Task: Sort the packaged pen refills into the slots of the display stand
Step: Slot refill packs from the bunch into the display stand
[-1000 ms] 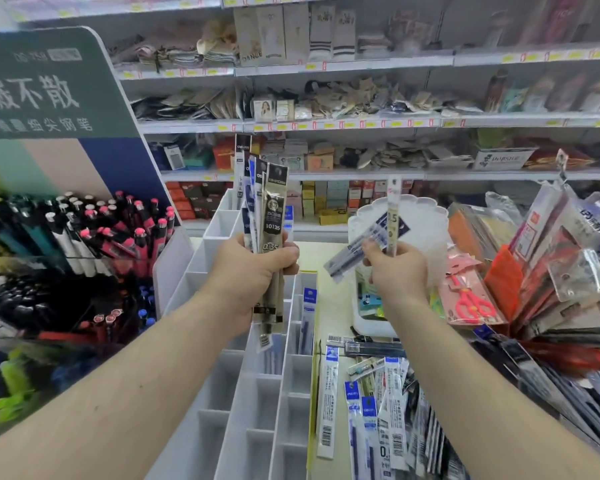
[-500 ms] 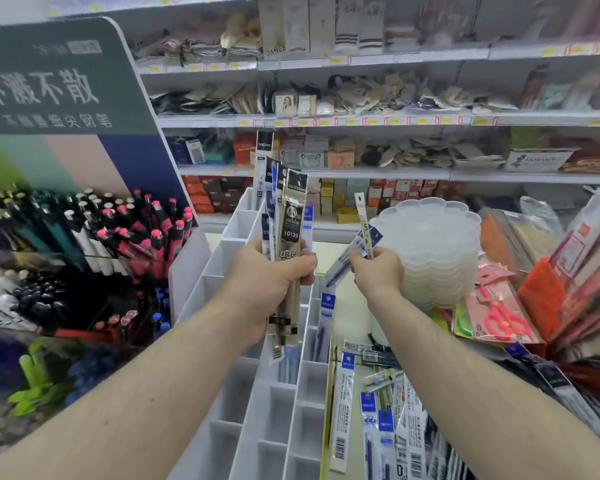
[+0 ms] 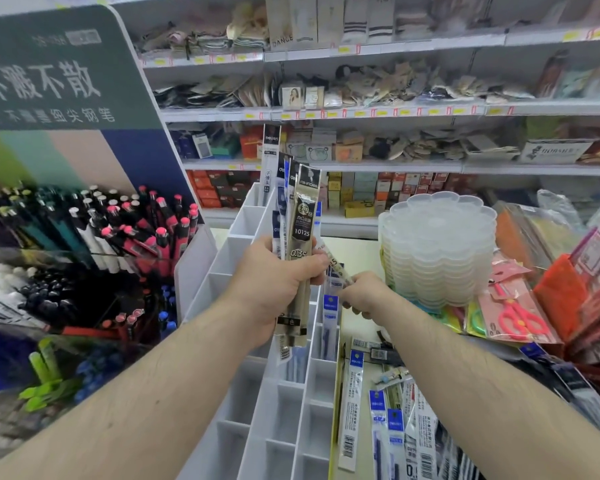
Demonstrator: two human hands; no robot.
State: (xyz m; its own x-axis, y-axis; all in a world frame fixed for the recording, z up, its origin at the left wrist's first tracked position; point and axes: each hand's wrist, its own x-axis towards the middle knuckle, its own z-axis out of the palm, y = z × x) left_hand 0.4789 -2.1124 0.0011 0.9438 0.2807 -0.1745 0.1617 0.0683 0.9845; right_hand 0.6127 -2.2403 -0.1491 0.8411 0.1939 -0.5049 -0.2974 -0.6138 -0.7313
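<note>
While a big green sign (image 3: 49,71) stands at the far left, lots of pens (image 3: 118,223) with pink and white tops sit in a clear bin under it. More pens, blue and green, lie lower down, but they look blurry.

Next comes the white stand (image 3: 257,410) with its many square slots. Most slots near the bottom look bare. One refill pack (image 3: 270,161) stands up in a slot at the far end of the stand. A blue-topped pack (image 3: 329,320) sits upright in a slot on the right side of the stand.

The left hand (image 3: 274,282) is above the stand. Its fingers are wrapped tight round a bunch of packs (image 3: 300,230), which point straight up. The front pack is tan and black and says 0.35.

Just beside it, the right hand (image 3: 364,296) pinches one thin pack (image 3: 338,268) between its fingertips. That pack leans up toward the left hand and its top touches the bunch, right over the stand's right row.

More loose packs (image 3: 392,427) lie flat on the counter to the right of the stand. Farther right is a stack of clear trays (image 3: 437,251) with wavy edges. Pink scissors (image 3: 520,317) in a bag lie near them. Shelves (image 3: 378,109) full of small goods run along the back wall.
</note>
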